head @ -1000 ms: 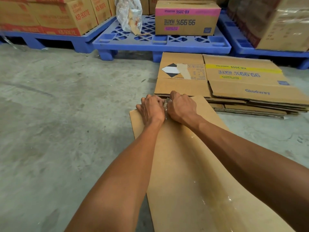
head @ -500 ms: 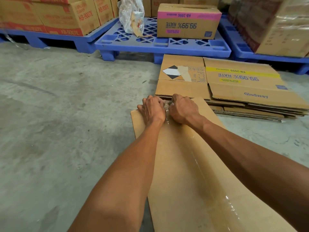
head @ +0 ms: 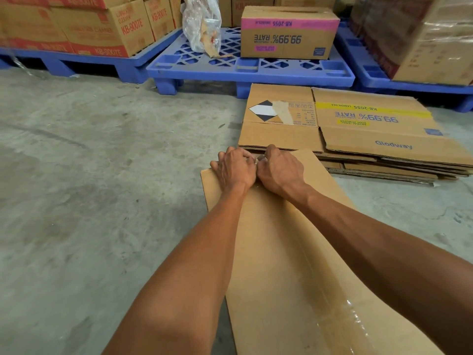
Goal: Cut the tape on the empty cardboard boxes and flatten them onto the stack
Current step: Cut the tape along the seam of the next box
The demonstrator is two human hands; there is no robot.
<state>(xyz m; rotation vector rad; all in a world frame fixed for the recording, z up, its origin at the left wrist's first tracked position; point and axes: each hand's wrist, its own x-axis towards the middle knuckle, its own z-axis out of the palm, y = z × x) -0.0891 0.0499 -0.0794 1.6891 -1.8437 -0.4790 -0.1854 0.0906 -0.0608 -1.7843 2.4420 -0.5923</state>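
A plain brown cardboard box stands in front of me, its top face sealed by a strip of clear tape running along the middle seam. My left hand and my right hand are side by side at the box's far edge, fingers curled over the end of the tape. Something small and shiny shows between the fingers; I cannot tell what it is. Just beyond the box lies the stack of flattened boxes on the floor, printed "99.99% RATE" and "Glodway".
Blue plastic pallets line the back. One holds a closed pink-banded box and a clear plastic bag. Stacked "KB-9007E" cartons stand at the left, wrapped cartons at the right. Bare concrete floor spreads to the left.
Both hands stay pressed together at the box's far edge. The view has shifted slightly; the hands sit a little lower in the frame.
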